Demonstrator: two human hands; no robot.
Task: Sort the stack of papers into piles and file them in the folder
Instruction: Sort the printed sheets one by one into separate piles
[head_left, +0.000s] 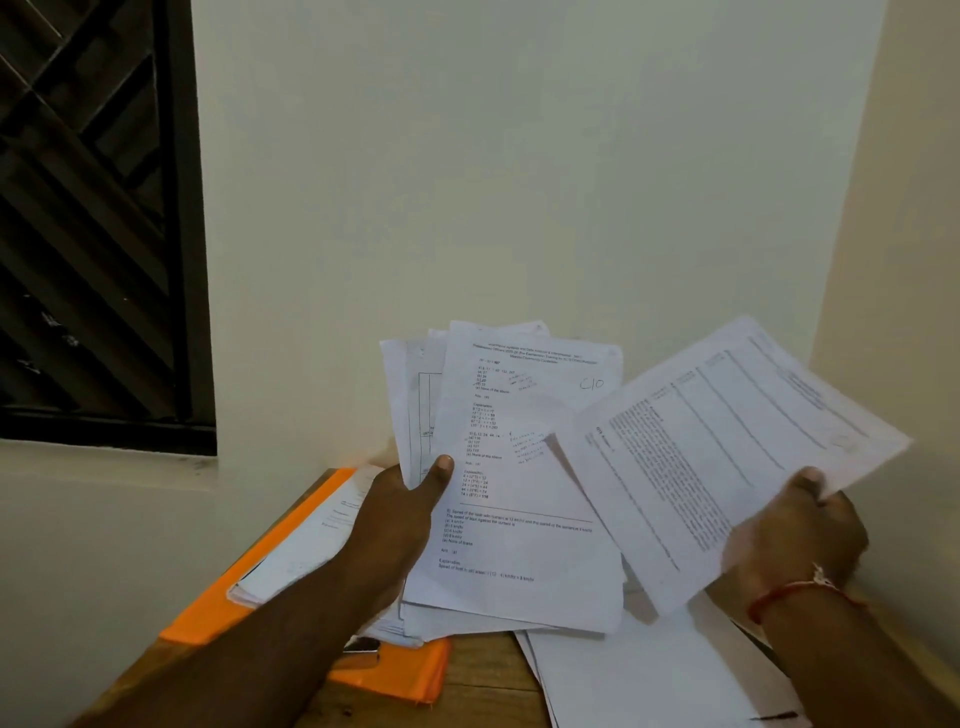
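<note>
My left hand (402, 512) grips a thick stack of printed papers (519, 467) raised off the table, thumb across the front sheet, which carries typed questions and a handwritten "C10". My right hand (800, 525) pinches a single printed sheet (727, 452) by its lower edge and holds it tilted, to the right of the stack and overlapping it. An open orange folder (218, 608) lies on the table at the left with some papers (306, 545) inside it, partly hidden by my left arm.
The wooden table (483, 675) stands in a corner between pale walls. A pile of white sheets (649, 675) lies on it at the lower right, under my right wrist. A dark barred window (93, 218) fills the upper left.
</note>
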